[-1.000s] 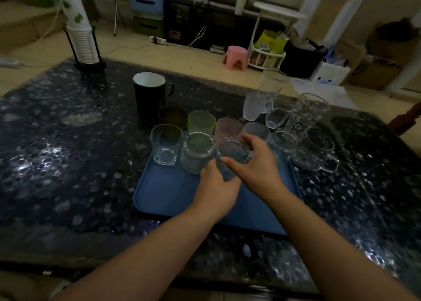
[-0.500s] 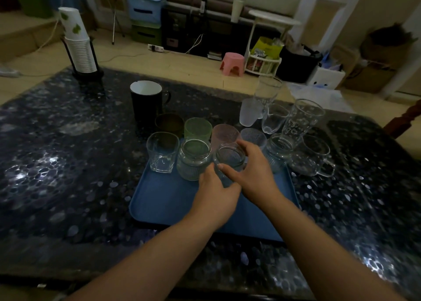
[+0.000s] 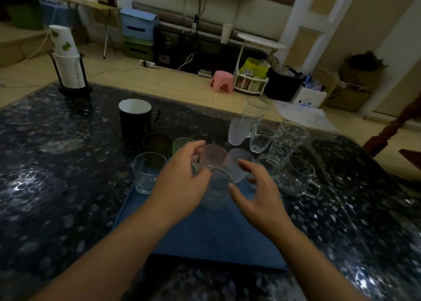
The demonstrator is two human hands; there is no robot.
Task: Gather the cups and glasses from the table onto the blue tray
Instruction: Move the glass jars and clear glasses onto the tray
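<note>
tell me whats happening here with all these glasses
A person is gathering cups and glasses onto a blue tray on a dark table. A clear glass jar stands on the tray between both hands: the left hand is against it, the right hand open beside it. A square clear glass sits at the tray's far left corner. The black mug and tall glasses still stand on the table.

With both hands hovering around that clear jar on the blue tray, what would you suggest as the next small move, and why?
Probably reach the left hand on to the pink frosted cup just behind the clear jar and bring it onto the blue tray. The jar already stands on the tray, the right hand is open beside it, and the left fingers already stretch toward that cup.
</note>
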